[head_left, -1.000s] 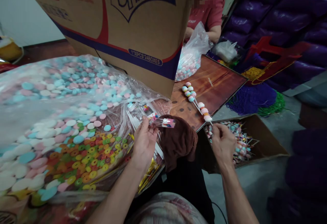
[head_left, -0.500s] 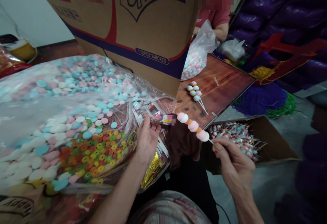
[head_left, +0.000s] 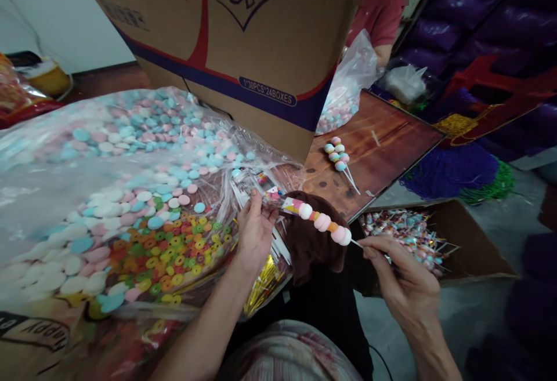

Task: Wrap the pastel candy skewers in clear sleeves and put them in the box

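Note:
My right hand (head_left: 402, 276) pinches the white stick of a candy skewer (head_left: 322, 222) with pink, white and orange pieces. The skewer's far end is at the mouth of a clear printed wrapper (head_left: 276, 196). The wrapper is held between the thumb and fingers of my left hand (head_left: 256, 227). Left of my left hand, marshmallows (head_left: 100, 218) in pink, blue and white and ring gummies (head_left: 174, 253) lie on clear plastic. Finished-looking skewers (head_left: 337, 153) rest on the brown table (head_left: 383, 137).
A big cardboard carton (head_left: 261, 50) stands behind the candy. An open box (head_left: 483, 242) of wrapped skewers is at the right. Gold ties (head_left: 263, 282) lie below my left hand. Another person (head_left: 378, 21) is beyond a marshmallow bag (head_left: 348, 91).
My right hand has brought the skewer against the wrapper, so its tip now meets the wrapper's mouth. The view has shifted slightly.

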A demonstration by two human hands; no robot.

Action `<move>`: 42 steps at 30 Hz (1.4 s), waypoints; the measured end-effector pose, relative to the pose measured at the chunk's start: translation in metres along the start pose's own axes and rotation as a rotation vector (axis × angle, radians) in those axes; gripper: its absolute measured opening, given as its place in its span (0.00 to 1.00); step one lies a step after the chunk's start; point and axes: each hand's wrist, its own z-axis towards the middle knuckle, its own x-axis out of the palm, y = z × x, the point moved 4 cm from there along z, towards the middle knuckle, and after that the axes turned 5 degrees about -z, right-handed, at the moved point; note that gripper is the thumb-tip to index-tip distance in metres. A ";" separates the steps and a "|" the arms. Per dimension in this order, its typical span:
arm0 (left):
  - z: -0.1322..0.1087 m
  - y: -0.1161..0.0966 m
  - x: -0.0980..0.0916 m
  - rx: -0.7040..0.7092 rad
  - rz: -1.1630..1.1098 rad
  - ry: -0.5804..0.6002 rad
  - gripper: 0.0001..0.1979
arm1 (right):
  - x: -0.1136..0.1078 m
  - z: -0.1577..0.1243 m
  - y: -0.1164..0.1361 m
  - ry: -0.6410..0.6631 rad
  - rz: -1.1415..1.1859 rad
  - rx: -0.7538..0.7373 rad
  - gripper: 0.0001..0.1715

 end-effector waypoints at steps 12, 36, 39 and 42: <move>-0.004 -0.005 0.007 0.238 0.192 0.121 0.17 | 0.005 0.003 -0.002 0.063 0.093 0.139 0.06; -0.028 0.014 0.017 -0.042 0.347 0.287 0.20 | 0.039 0.006 0.020 0.039 -0.138 -0.024 0.07; -0.030 0.018 0.018 -0.063 0.306 0.321 0.20 | 0.045 0.004 0.023 0.055 -0.139 0.000 0.09; -0.033 0.024 0.018 -0.086 0.288 0.342 0.20 | 0.057 0.001 0.024 0.047 -0.084 0.094 0.10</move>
